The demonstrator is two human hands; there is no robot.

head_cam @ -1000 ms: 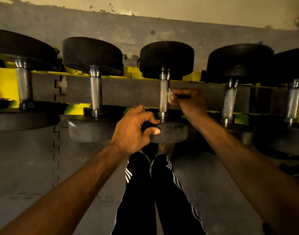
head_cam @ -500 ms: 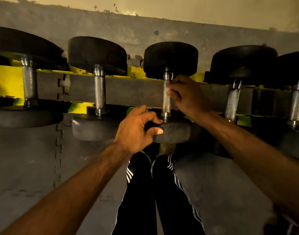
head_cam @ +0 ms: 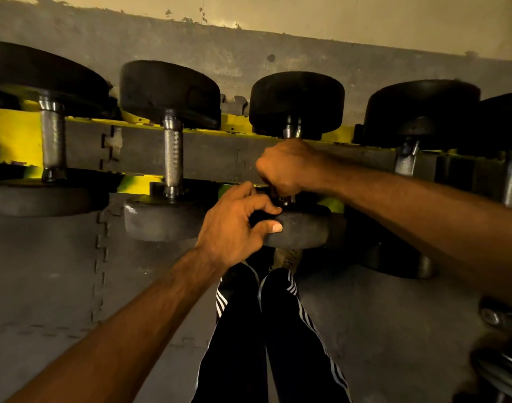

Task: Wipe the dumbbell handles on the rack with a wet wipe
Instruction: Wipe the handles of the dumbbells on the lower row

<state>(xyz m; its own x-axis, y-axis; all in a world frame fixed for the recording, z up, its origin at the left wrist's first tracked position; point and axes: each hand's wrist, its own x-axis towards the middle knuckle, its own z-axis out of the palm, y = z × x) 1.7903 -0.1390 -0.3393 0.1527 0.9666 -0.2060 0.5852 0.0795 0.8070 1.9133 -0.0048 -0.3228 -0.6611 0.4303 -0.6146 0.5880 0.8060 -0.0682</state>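
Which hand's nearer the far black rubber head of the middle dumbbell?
Right. The right hand grips the steel handle just under the far black head; the left hand holds the near black head at the other end.

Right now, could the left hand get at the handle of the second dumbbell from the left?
Probably yes: that handle is uncovered, nothing before it; the left hand need only release the weight it grips.

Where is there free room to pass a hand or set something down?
Free: the gap between the leftmost handle and the second handle, and the bare floor mat at lower left. Crowded: the middle dumbbell, where the left hand holds its near head and the right hand grips its handle; blurred metal objects clutter lower right.
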